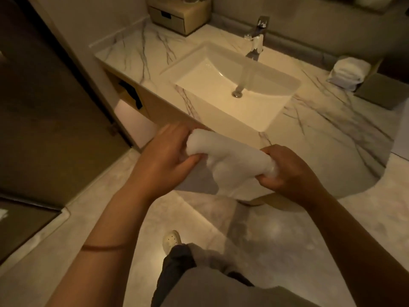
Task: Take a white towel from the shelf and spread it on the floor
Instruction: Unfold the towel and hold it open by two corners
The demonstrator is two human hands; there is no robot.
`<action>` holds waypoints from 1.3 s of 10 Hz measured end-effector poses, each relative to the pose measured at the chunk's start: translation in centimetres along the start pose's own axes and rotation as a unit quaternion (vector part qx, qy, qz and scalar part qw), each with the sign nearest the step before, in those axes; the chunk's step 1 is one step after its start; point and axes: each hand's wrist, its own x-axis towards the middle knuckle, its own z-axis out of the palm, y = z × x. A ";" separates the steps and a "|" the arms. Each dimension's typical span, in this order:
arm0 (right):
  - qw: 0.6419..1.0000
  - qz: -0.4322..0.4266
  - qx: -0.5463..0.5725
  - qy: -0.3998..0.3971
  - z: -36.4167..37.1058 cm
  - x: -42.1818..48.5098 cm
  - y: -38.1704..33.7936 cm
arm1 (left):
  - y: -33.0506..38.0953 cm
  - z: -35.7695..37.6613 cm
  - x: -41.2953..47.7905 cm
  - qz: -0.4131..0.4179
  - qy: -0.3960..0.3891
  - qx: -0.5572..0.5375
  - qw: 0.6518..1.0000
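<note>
I hold a rolled white towel [223,160] in the air in front of the vanity, well above the floor. My left hand [164,160] grips its left end and my right hand [292,171] grips its right end. Part of the towel hangs loose below the roll between my hands. The pale marble floor [132,218] lies beneath, with my shoe [171,240] and trouser leg on it. An open shelf [130,94] shows in the vanity's left side, with something dark inside.
A marble counter [332,120] with a white sink [234,85] and chrome tap [256,38] stands ahead. Folded white towels [348,70] sit at its back right, a small drawer box [177,14] at the back left. A dark door [44,96] is on the left.
</note>
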 end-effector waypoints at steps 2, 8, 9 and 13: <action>0.999 0.042 0.012 -0.020 0.2 -3.9 -3.0 | 2.6 -1.0 -5.3 -0.018 0.018 0.019 1.000; 0.992 0.066 0.008 -0.106 11.1 -19.5 -20.0 | 1.4 -7.5 -29.6 -0.035 0.011 0.020 0.999; 0.986 0.067 0.037 -0.149 12.8 -22.3 -23.3 | 2.0 -8.7 -34.1 -0.065 0.012 0.033 0.997; 0.985 0.012 0.110 -0.134 11.7 -31.1 -32.7 | 10.4 -9.0 -44.8 -0.051 0.057 0.061 0.995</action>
